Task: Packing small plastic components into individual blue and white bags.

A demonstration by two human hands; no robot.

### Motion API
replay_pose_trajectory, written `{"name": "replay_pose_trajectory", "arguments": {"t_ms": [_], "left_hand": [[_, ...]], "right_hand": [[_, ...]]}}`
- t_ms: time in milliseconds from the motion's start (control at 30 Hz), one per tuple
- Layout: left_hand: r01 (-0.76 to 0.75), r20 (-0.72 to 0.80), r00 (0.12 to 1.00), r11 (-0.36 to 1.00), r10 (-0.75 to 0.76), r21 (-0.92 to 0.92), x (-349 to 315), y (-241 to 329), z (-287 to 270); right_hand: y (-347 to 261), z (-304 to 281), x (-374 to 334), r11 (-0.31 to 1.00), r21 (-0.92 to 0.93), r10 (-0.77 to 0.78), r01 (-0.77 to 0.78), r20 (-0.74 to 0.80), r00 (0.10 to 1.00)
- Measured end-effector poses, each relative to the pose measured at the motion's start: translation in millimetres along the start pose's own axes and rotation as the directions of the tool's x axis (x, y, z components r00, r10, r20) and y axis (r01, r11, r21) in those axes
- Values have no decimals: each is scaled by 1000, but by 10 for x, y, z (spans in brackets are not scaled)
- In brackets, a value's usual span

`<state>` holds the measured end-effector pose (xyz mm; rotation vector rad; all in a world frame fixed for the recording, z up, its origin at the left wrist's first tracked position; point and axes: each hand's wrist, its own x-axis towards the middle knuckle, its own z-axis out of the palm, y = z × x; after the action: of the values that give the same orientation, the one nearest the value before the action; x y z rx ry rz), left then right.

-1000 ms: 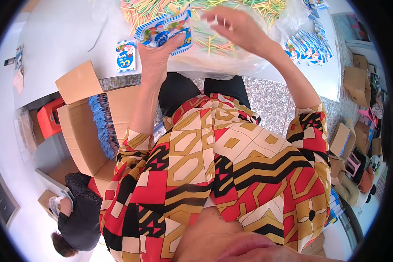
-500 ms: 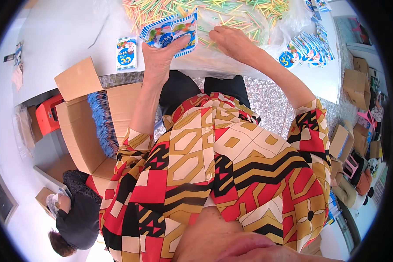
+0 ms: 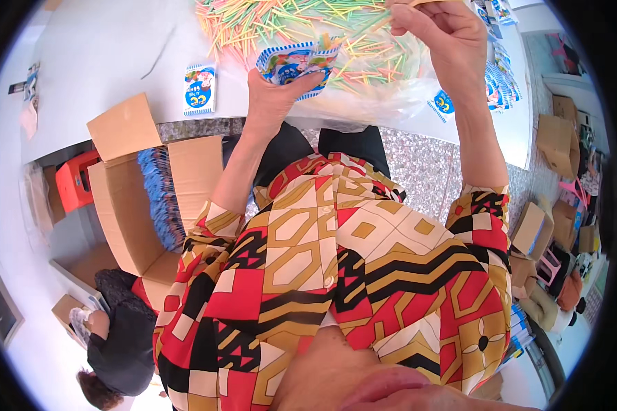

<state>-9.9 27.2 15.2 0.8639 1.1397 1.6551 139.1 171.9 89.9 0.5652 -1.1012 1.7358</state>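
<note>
At twelve o'clock, we see a blue-and-white printed snack packet (image 3: 288, 65) held in the left hand (image 3: 271, 103).
Its thumb presses the packet's near face, other fingers mostly hidden; the packet extends toward one o'clock. Just beyond lie loose pastel sticks (image 3: 267, 27). Near one o'clock, the right hand (image 3: 452, 48) curls its fingers toward the thumb; we cannot tell what they grip.

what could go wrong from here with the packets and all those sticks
The packet in the left hand seems to have sticks poking from its top; they might slip out if it tilts. The right forearm crosses in front of the fanned packets, so it could nudge them. The loose pile lies on crumpled clear plastic; snagging that may scatter it.
</note>
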Motion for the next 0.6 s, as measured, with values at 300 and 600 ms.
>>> {"name": "replay_pose_trajectory", "arguments": {"t_ms": [300,600], "left_hand": [[-13,22,1000,999,12,50,-28,-10,31],[-2,29,1000,1000,2,-12,-54,36,68]], "right_hand": [[99,163,-14,936,-352,95,-23,189,977],[-84,494,0,183,-907,465,-378,-259,847]]}}
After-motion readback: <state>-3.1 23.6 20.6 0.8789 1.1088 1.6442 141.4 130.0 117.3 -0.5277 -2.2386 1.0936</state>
